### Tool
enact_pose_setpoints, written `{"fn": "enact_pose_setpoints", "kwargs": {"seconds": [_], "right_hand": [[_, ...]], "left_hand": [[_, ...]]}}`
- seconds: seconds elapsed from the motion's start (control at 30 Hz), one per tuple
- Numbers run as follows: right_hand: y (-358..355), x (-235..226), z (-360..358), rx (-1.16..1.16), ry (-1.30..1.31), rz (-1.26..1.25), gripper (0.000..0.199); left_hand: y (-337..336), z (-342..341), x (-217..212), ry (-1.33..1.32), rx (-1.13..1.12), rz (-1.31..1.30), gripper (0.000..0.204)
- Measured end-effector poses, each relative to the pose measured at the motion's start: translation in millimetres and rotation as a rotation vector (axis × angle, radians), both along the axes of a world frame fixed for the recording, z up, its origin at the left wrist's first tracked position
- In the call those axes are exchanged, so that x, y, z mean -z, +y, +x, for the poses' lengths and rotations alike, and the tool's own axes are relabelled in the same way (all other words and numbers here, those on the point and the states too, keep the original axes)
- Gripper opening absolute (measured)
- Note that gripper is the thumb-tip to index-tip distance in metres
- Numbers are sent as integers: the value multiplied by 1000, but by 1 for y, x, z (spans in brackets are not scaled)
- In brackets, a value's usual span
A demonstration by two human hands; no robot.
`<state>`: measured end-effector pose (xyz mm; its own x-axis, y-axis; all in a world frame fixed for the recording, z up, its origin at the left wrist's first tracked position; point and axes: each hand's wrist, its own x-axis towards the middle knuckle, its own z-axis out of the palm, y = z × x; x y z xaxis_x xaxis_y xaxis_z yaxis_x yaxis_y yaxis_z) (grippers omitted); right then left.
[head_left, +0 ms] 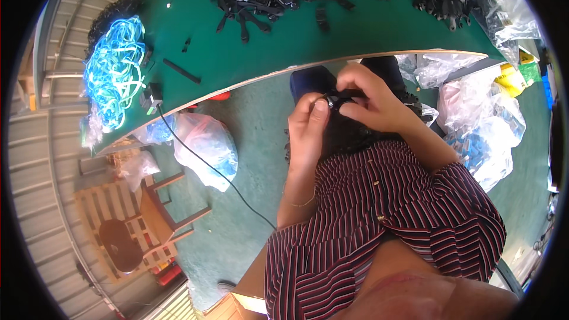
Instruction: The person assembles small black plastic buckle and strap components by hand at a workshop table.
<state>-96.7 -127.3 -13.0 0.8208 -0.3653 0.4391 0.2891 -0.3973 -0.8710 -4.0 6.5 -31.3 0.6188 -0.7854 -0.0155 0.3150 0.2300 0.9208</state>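
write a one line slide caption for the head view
Both hands, left and right, pinch a small black clip below a green table.

Clear bag under table edge (pixel 207 145): about 9 o'clock of centre, on the floor, rounded, see-through with a bluish tint.
Small clear bag (pixel 139 166): 9 o'clock, beside the wooden pallet, crumpled, whitish.
Heap of clear bags (pixel 489 124): 3 o'clock, on the floor, bulging, transparent white with blue contents showing through.
Yellow packet (pixel 511 78): 2 o'clock, flat, yellow with dark print.
Green packet (pixel 529 72): 2 o'clock, just right of the yellow one.
Crinkled clear wrap (pixel 512 26): 1 o'clock, at the table's far right corner.
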Motion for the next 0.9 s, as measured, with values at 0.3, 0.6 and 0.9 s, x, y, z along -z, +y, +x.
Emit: {"fn": "enact_pose_setpoints", "kwargs": {"seconds": [0.3,0.6,0.9], "right_hand": [[-8,4,-12,-444,-90,597,12],[-5,14,-3,-140,42,141,19],[2,9,-5,-265,1,280,22]], "left_hand": [[6,14,-10,-247,121,151,8],[0,13,-11,-87,200,12,11],[5,11,-11,290,328,-223,16]]}}
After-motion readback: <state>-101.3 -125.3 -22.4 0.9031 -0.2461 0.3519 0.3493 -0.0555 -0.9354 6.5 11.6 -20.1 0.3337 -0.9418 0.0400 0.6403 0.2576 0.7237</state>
